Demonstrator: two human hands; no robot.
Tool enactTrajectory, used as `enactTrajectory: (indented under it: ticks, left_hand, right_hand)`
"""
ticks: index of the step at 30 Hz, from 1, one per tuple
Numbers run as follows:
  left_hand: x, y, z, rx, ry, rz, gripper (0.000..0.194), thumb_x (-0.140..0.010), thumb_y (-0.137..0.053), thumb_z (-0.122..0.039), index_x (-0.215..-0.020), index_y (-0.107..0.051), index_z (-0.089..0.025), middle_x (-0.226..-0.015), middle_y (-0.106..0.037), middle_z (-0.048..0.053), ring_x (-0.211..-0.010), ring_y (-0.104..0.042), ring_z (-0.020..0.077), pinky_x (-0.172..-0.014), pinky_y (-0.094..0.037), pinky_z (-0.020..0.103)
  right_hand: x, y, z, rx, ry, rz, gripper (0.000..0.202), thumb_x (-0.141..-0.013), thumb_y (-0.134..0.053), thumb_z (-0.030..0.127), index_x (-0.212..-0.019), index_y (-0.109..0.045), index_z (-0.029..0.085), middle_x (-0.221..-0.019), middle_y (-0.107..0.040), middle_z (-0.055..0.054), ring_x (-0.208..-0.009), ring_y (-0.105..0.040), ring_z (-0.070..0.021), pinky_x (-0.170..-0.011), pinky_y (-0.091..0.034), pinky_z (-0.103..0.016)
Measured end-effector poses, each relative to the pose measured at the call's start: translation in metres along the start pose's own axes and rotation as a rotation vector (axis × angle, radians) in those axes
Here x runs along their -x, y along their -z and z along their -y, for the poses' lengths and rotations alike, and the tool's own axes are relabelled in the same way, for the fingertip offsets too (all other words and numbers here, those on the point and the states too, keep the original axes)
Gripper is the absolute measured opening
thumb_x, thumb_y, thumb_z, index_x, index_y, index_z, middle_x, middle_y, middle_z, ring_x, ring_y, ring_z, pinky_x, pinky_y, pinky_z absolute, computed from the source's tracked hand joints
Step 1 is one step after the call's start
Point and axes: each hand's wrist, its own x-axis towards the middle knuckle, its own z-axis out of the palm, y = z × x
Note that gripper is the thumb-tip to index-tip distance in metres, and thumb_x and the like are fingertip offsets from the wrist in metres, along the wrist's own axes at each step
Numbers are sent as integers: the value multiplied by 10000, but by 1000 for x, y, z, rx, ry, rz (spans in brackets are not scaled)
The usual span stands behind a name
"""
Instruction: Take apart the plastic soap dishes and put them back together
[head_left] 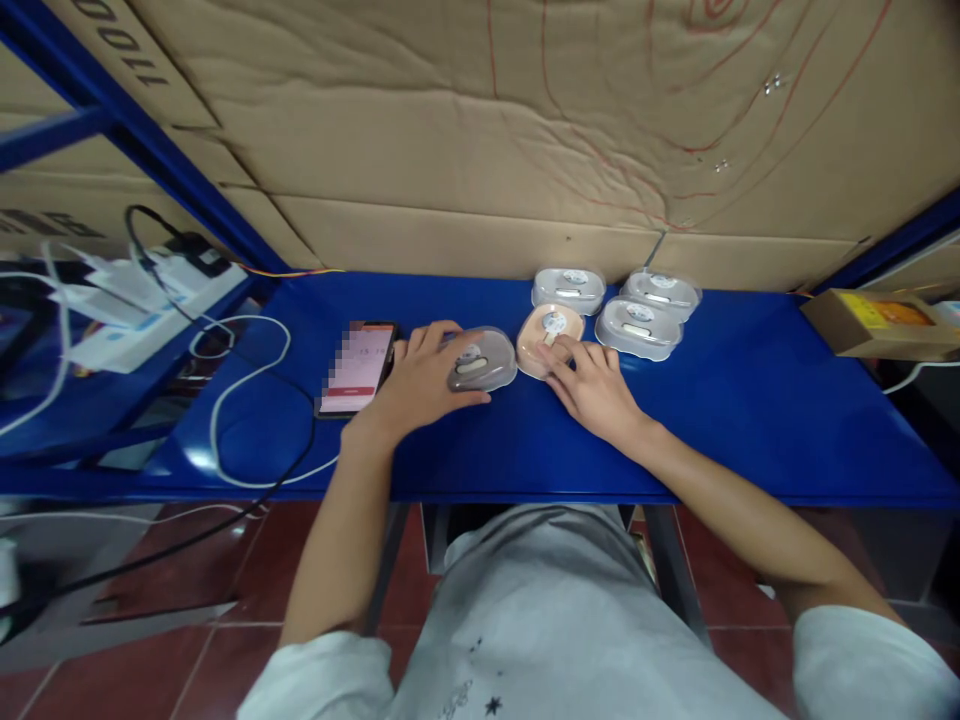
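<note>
grey case (489,352) lies midway between the tabletop's (757,410) front and back edges, its left end between the left hand's (416,382) spread thumb and fingers. peach case (528,345) sits just right of it, under the right hand's (602,396) fingertips by its handle; whether they pinch it i cannot tell.
</note>
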Motion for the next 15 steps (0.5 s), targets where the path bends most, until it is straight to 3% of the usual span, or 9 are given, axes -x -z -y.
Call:
enactTrajectory:
  ticks: [4, 8, 12, 15]
  left_hand:
    - [20, -16, -3, 71, -32, -124, 740, -872, -819, -500, -1525, -551, -279, -1621, -404, 186, -1425, -478, 418, -1169, -379, 605]
    - [17, -20, 3, 94, 6, -212, 720, -869, -823, -421, -1505, -557, -215, -1692, -295, 235, -1552, -348, 455, -1218, -332, 633]
    - [13, -18, -9, -10, -8, -270, 472, -972, -649, -242, -1436, -594, -180, -1644, -408, 242, -1520, -417, 419, -1186, -372, 619]
    - [17, -19, -35, -59, -81, -269, 386, -1017, -560, -202, -1397, -624, -185, -1566, -530, 213, -1422, -532, 394, -1150, -418, 601]
  right_hand:
    - [-16, -6, -1, 33, -15, 3, 479, -1103, -432, 292, -1560, -538, 195, -1330, -656, -206, -1150, -580, -375, -970, -443, -523]
    - [-42, -4, -20, -64, 28, 50, 576, -1060, -550, 430, -1577, -505, 179, -1334, -634, -218, -1230, -559, -412, -1044, -427, -575]
    - [-60, 3, -57, -220, 197, 194, 825, -967, -697, 465, -1676, -304, 308, -1686, -383, -157, -1549, -337, -432, -1223, -285, -656]
    - [-57, 6, -75, -250, 115, 253, 831, -980, -667, 428, -1689, -253, 298, -1728, -316, -176, -1603, -268, -431, -1245, -232, -704]
